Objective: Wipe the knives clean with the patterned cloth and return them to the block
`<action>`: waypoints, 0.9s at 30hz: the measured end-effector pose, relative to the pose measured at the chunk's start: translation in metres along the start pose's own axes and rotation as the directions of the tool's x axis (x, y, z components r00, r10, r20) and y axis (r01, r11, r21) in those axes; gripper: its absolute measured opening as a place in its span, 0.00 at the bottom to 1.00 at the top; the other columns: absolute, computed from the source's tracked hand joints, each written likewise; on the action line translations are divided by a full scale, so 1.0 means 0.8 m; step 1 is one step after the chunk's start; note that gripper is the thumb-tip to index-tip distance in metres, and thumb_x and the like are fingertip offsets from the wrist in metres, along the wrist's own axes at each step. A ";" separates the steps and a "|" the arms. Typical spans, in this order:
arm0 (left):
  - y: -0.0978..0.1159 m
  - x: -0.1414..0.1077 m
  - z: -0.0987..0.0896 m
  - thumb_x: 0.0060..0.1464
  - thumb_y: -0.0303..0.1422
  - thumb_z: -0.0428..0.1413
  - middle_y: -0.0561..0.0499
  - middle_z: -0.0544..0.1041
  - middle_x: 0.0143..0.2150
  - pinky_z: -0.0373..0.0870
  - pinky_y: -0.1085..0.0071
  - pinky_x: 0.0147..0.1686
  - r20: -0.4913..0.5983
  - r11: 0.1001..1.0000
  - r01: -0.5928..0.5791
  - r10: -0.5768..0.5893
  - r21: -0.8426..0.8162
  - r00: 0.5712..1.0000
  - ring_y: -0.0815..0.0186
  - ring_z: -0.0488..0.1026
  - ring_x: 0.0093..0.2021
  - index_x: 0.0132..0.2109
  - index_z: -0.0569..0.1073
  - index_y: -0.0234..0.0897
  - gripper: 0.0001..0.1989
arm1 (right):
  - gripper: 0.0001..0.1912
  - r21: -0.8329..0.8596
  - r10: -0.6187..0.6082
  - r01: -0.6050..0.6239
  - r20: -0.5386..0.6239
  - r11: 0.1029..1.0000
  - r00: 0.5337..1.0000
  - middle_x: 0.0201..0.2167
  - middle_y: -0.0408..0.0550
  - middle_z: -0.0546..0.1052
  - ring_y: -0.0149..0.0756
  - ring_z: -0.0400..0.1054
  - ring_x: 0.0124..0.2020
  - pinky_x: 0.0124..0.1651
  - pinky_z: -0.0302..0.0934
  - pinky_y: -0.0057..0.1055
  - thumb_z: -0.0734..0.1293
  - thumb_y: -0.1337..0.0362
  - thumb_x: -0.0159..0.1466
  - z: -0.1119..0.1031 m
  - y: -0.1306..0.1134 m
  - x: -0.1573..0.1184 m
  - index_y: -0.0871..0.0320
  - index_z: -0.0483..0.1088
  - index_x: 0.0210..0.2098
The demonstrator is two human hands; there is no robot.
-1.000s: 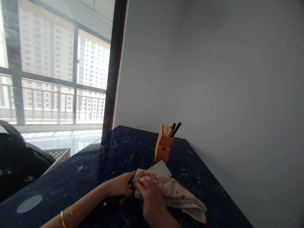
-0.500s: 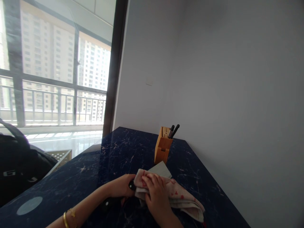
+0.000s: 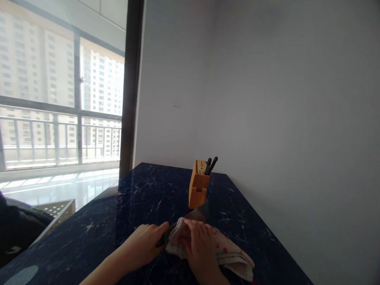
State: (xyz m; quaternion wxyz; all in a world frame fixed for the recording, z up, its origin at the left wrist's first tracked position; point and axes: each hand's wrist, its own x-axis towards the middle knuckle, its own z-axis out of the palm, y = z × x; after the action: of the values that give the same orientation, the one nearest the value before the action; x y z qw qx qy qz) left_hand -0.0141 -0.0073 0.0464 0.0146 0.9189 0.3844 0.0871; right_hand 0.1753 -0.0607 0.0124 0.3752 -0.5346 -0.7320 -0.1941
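In my left hand [image 3: 146, 242] is the dark handle of a kitchen knife [image 3: 198, 213], the fingers closed round it. The broad blade points away to the right, partly covered by a folded pale cloth [image 3: 228, 251] with red marks. My right hand [image 3: 202, 247] grips that cloth around the blade near the handle, thumb on the near side. Loose folds of the cloth hang to the right, over the table. Just beyond the blade stands a wooden knife block [image 3: 198, 188] with two black-handled tools [image 3: 211, 165] in its slots.
The dark blue marbled table [image 3: 148, 190] narrows toward the far wall [image 3: 169, 130]. A plain wall runs along its right side. On the left are a black bag [image 3: 18, 229], a perforated stool or chair [image 3: 56, 213], and large windows. A pale round patch [image 3: 23, 275] lies at the near left.
The knife has turned in my left hand, so its blade looks darker and narrower. My right hand still holds the cloth on it. The view has swung slightly to the left wall's right.
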 end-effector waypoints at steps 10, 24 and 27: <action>0.005 0.012 -0.014 0.47 0.23 0.46 0.50 0.75 0.33 0.64 0.70 0.29 0.048 0.979 -0.145 0.140 0.140 0.989 0.59 0.74 0.33 0.41 0.64 0.41 0.14 | 0.15 0.014 0.096 -0.097 0.053 0.995 0.994 0.36 0.44 0.74 0.37 0.64 0.35 0.43 0.42 0.38 0.59 0.63 0.61 0.007 0.007 0.000 0.53 0.60 0.48; -0.016 0.015 -0.022 0.53 0.43 0.48 0.52 0.76 0.33 0.60 0.73 0.29 0.027 0.999 0.018 -0.017 -0.043 0.999 0.59 0.74 0.34 0.38 0.68 0.42 0.11 | 0.05 -0.042 0.191 -0.188 0.081 0.981 0.978 0.25 0.38 0.72 0.31 0.63 0.28 0.35 0.43 0.32 0.60 0.60 0.61 -0.015 0.024 0.013 0.52 0.66 0.33; -0.026 0.011 -0.015 0.53 0.46 0.47 0.53 0.76 0.32 0.59 0.75 0.29 0.015 0.991 0.031 -0.029 -0.132 0.999 0.62 0.74 0.34 0.36 0.70 0.42 0.15 | 0.04 -0.034 0.203 -0.201 0.088 0.979 0.975 0.26 0.37 0.73 0.31 0.64 0.28 0.35 0.43 0.32 0.61 0.60 0.61 -0.012 0.029 0.012 0.51 0.66 0.34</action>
State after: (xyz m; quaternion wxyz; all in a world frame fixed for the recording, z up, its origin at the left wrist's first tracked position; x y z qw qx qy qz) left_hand -0.0247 0.0133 0.0573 0.0795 0.9106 0.3915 0.1061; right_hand 0.1989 -0.0526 0.0230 0.3524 -0.6191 -0.6878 -0.1394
